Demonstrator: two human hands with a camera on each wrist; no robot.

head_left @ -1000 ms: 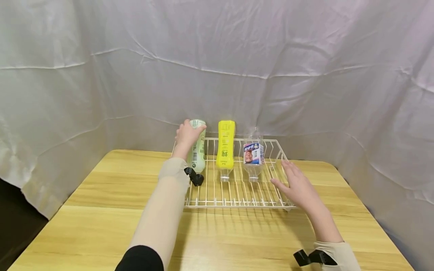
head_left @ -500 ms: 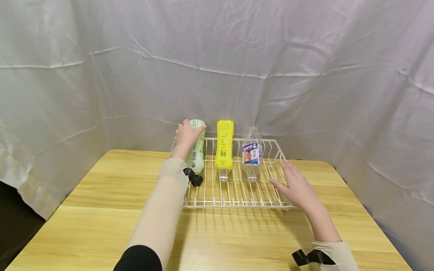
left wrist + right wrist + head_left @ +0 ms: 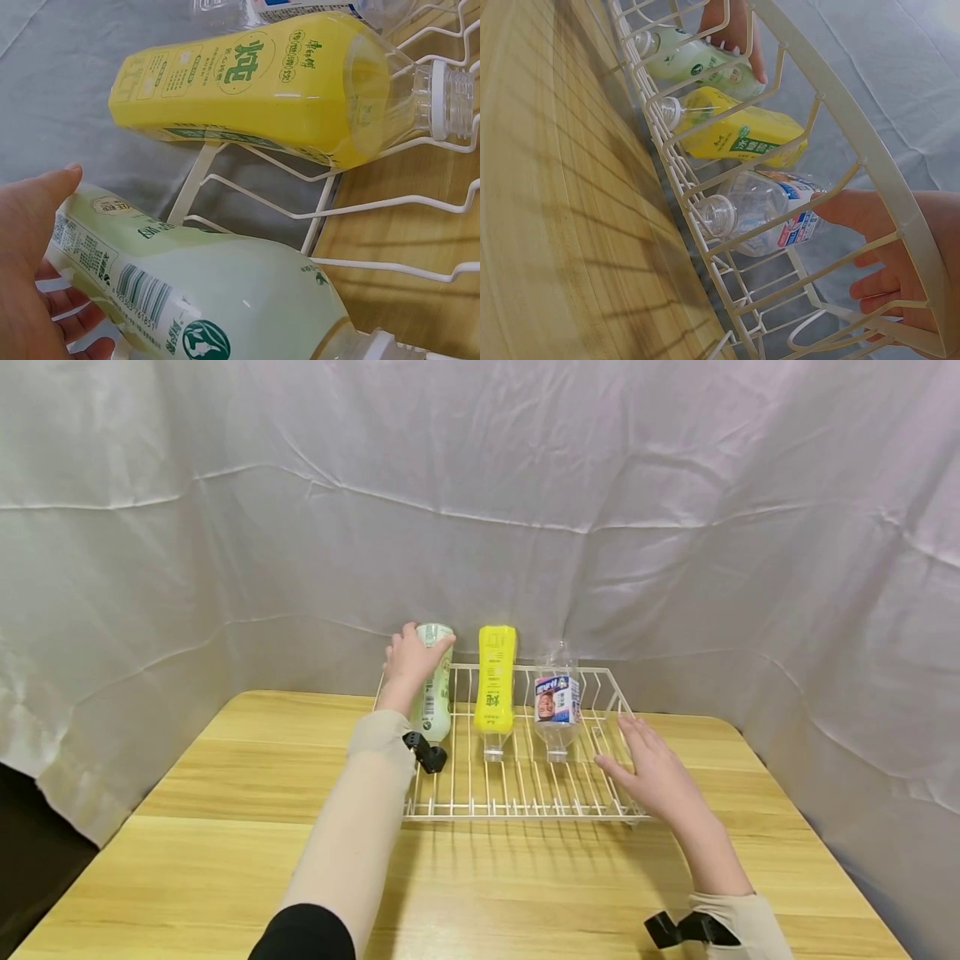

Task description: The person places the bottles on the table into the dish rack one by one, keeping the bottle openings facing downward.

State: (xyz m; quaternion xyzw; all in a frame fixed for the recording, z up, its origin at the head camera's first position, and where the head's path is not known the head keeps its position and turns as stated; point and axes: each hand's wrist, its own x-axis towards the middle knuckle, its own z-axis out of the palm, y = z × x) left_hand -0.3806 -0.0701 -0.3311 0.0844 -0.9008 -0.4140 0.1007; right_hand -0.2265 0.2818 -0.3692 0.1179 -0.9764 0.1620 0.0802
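Three bottles lie slanted, necks toward me, in a white wire rack point(image 3: 525, 817). At the left, my left hand point(image 3: 411, 664) holds the base end of a pale green bottle point(image 3: 187, 277), its thumb on one side and its fingers on the other. Beside it is a yellow-labelled bottle point(image 3: 496, 681), which no hand touches. Farther right lies a clear bottle point(image 3: 557, 702) with a blue and white label. Along the rack's right side, my right hand point(image 3: 660, 768) has its fingers extended and its thumb toward the clear bottle; whether it touches the rack is unclear.
Underneath the rack is a wooden table point(image 3: 525, 885), with bare wood in front and at both sides. A grey cloth point(image 3: 480, 543) hangs behind and around it.
The view shifts very slightly. Both hands and all three bottles keep the same places relative to the rack.
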